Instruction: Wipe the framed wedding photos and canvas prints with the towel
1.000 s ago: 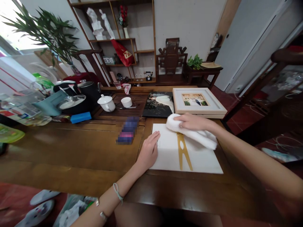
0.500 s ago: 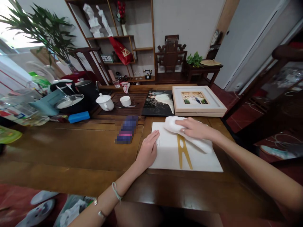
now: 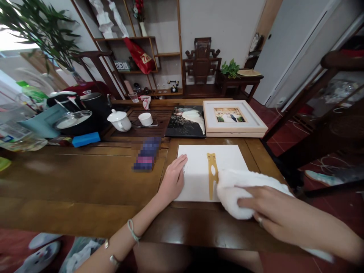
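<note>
A white flat panel (image 3: pixel 196 170) lies on the wooden table, with a gold, two-legged piece (image 3: pixel 211 167) on its face that looks like a picture-stand leg. My left hand (image 3: pixel 173 180) rests along the panel's left edge, fingers stretched out and flat, holding nothing. In my right hand (image 3: pixel 261 203) is a bunched white towel (image 3: pixel 236 193), gripped over the panel's lower right corner and the table's front part. The towel hides that corner and one leg of the gold piece.
Behind the panel lie a dark picture (image 3: pixel 186 121) and a light wooden photo frame (image 3: pixel 236 118). A blurred purple object (image 3: pixel 147 153) is left of my left hand. Farther left stand a white teapot (image 3: pixel 119 120), a white cup (image 3: pixel 145 119), a blue block (image 3: pixel 86 139) and a glass-lidded pot (image 3: pixel 73 119).
My right hand has drawn the towel from the panel's upper right toward me and past its lower right corner, uncovering the top of the gold piece. My left hand stays at the left edge.
</note>
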`<state>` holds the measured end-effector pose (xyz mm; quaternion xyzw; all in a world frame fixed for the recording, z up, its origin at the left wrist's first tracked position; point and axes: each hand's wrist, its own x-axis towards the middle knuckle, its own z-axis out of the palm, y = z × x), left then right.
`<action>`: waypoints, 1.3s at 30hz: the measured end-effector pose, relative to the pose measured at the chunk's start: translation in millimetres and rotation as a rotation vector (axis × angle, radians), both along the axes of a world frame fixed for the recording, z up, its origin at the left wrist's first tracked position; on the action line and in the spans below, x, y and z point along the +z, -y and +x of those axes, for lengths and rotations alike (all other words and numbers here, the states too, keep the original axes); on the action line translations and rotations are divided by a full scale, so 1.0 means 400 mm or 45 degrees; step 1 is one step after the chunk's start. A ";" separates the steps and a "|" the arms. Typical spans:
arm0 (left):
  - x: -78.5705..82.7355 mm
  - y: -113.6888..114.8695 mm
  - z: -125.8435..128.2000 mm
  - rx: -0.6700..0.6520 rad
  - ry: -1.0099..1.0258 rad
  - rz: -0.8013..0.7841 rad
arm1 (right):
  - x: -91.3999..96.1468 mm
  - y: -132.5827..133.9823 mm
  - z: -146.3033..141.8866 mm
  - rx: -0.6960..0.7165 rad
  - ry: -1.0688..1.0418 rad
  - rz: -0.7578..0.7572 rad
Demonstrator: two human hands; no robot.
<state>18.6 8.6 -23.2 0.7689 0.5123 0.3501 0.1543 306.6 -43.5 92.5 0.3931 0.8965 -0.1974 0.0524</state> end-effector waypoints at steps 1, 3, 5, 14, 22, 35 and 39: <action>0.001 0.000 0.000 0.000 0.004 -0.005 | 0.008 0.005 0.002 0.004 0.006 -0.047; 0.002 0.000 0.001 -0.003 0.008 -0.014 | 0.010 -0.022 0.011 -0.003 0.001 -0.061; 0.002 0.001 0.000 -0.002 0.012 -0.012 | -0.007 -0.084 0.018 -0.045 -0.031 0.034; 0.001 -0.001 0.000 0.002 -0.016 0.026 | -0.110 -0.302 -0.163 -0.091 -0.275 0.409; 0.007 0.000 0.000 -0.016 -0.007 -0.016 | -0.127 -0.084 -0.246 0.387 -0.041 0.530; 0.001 0.001 0.002 0.004 0.010 0.000 | -0.117 -0.233 -0.091 0.198 -0.191 0.420; 0.003 0.000 0.003 0.004 0.008 0.009 | -0.126 -0.255 -0.127 0.191 -0.145 0.462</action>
